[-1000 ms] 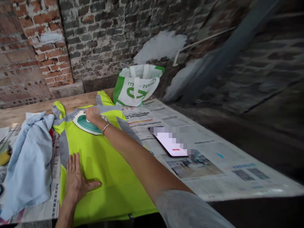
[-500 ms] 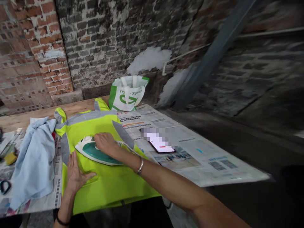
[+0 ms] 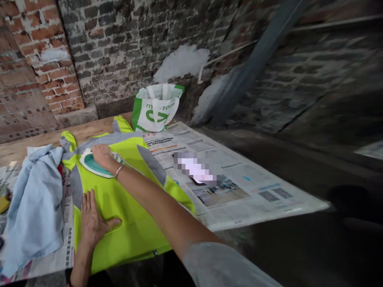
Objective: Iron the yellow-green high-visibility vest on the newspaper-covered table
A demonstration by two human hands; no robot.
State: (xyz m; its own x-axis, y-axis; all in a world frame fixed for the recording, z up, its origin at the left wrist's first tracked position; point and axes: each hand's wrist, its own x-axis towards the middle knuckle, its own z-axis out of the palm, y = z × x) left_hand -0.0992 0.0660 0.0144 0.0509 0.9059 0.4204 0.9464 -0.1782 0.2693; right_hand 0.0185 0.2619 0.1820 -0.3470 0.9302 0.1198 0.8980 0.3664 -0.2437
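Note:
A bright yellow-green shirt with grey panels (image 3: 131, 207) lies spread out on the newspaper-covered table. My right hand (image 3: 102, 156) is wrapped round the handle of a white and teal clothes iron (image 3: 93, 164). The iron rests on the upper part of the shirt, near the grey band, its tip toward the left. Lower down, my left hand (image 3: 93, 223) presses flat on the shirt's left side, fingers stretched out and thumb apart. Part of the iron's back end is hidden behind my right hand and wrist.
A light blue cloth (image 3: 36, 207) lies left of the shirt. Behind the shirt stands a white and green bag (image 3: 157, 109). A phone (image 3: 194, 169), partly blurred out, lies on the newspaper (image 3: 239, 195) to the right. A brick wall (image 3: 119, 52) rises beyond the table.
My right hand has pushed the iron away from me and to the left, up the shirt. My left hand stays flat in about the same spot. The view has shifted slightly.

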